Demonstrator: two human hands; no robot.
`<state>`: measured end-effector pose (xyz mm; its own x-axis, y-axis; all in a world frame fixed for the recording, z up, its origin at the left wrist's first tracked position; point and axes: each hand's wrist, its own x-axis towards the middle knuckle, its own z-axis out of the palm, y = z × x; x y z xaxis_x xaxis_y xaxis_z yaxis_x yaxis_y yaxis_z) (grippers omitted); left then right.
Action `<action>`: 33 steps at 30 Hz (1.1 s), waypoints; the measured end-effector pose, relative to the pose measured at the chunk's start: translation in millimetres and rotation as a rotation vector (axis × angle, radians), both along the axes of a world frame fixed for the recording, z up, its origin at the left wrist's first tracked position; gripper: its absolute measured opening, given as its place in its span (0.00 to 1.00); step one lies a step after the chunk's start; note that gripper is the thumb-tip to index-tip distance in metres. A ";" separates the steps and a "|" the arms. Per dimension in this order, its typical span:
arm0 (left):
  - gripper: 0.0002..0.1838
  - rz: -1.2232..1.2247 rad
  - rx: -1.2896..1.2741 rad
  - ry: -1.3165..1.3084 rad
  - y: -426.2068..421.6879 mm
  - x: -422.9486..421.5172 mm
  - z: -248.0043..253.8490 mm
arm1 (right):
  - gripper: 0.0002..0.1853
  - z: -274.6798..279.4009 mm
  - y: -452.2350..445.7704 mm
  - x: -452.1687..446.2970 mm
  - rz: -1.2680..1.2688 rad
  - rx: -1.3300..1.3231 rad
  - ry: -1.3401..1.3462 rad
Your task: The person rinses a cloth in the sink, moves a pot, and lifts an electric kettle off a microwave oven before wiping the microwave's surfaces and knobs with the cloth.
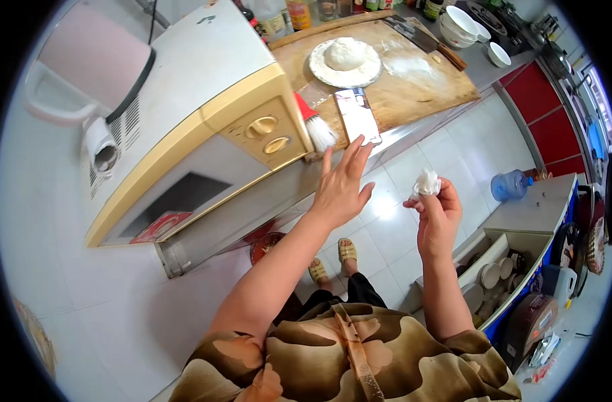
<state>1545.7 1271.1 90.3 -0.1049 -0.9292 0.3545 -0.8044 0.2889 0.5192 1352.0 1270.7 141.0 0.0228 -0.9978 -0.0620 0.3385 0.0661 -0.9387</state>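
My left hand [340,189] has its fingers spread, holding nothing. Its fingertips are at the near end of a phone [357,115] with a bright white screen; I cannot tell whether they touch it. A crumpled white tissue [426,183] is pinched between the thumb and fingers of my right hand [437,218], raised above the floor. Just left of the phone lies a brush with white bristles [321,133] and a red handle. Beyond the phone, a ball of dough [344,54] sits on a plate of flour [364,76].
The floury wooden board [406,100] carries a cleaver [413,35] at its far right. A cream microwave [252,124] stands left, with a pink kettle [95,57] on top. At right are an open drawer of dishes [504,241] and a blue water jug [510,185]. White bowls [457,27] stand behind.
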 end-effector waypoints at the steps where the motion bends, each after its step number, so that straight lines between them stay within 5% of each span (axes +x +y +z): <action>1: 0.49 0.003 0.016 -0.062 -14.8 -8.5 -11.6 | 0.09 -3.1 0.5 -9.5 0.009 0.004 -0.012; 10: 0.51 0.045 -0.021 -0.032 -85.3 -25.3 -44.5 | 0.09 -10.1 -12.3 -65.2 -0.104 -0.010 -0.062; 33: 0.48 -0.015 -0.036 -0.158 -80.7 -30.6 -43.3 | 0.06 -26.9 -19.0 -73.1 -0.109 0.101 0.004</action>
